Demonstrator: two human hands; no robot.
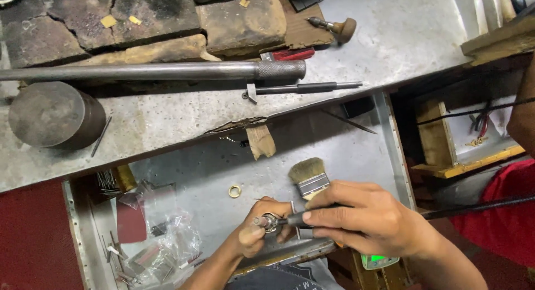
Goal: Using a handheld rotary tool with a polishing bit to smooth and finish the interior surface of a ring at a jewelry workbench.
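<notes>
— Progress? Right hand (365, 220) is clamped on a dark rotary handpiece (301, 217), tip against a small ring (270, 222) pinched in the left hand (256, 231), just below the brush (309, 177). Work looks midway.

— Hidden? Contact point is too small to read; another ring (234, 191) lies left of the brush.

Desk (390, 45): dull grey metal, speckled. Tray (356, 150) below the desk: pale grey. Brush (308, 177) in the tray: tan bristles, silver ferrule. Ring (234, 191) left of the brush: gold. Bricks (139, 17) above the desk's rod (150, 71): brown, soot-blackened; rod dark grey. Garment (501, 217) right of the tray: red.
</notes>
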